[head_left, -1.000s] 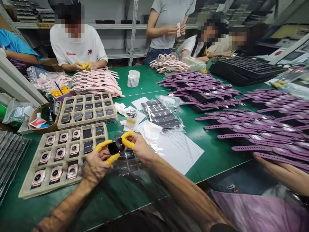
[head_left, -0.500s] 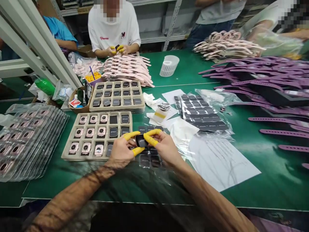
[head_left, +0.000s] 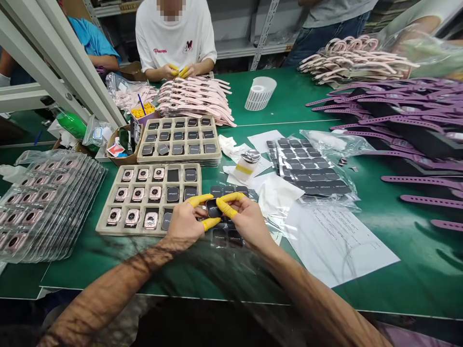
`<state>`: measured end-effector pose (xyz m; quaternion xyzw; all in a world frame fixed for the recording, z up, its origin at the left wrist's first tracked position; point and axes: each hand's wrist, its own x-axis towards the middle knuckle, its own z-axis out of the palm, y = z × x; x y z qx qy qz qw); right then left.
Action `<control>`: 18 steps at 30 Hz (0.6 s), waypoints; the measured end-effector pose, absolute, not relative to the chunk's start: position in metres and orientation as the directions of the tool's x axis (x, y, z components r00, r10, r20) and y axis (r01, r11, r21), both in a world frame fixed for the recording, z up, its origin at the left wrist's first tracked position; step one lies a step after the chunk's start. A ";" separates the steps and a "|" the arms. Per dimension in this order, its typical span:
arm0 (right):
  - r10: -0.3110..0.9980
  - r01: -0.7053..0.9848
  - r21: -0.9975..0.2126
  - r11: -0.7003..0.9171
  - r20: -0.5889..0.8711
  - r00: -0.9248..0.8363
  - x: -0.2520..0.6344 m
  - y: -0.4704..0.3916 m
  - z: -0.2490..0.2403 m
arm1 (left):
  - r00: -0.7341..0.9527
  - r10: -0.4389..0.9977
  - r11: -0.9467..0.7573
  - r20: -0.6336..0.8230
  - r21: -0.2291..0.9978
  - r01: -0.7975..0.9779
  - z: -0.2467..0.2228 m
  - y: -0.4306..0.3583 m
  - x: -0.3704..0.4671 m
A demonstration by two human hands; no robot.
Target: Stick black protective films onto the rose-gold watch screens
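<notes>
Between my hands is a dark watch face with pale lettering. My left hand, with yellow finger covers, grips its left side. Yellow covers are also on my right hand, whose thumb and finger press on its right edge. Beneath and beside the hands lies a clear sheet of black labelled squares. Left of my hands a beige tray holds pink watch cases, their backs up, and several black-faced pieces. Another beige tray, farther back, is filled with black-faced pieces. A silver-topped bottle stands beyond my hands.
Stacked clear trays of pink watches stand at left. Black sheets, a printed paper and purple straps lie to the right. Pink straps are piled before a person in a white shirt.
The view has shifted slightly, so the table's objects appear a little higher and mostly farther right. Both hands keep their hold on the watch face.
</notes>
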<state>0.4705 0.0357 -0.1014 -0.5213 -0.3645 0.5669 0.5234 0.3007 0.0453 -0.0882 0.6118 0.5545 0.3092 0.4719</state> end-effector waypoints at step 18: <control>0.966 -0.249 -0.951 -0.183 -0.221 0.132 0.469 0.036 -0.110 | 0.216 0.975 -0.050 -0.058 0.886 0.462 -0.092 0.046 0.301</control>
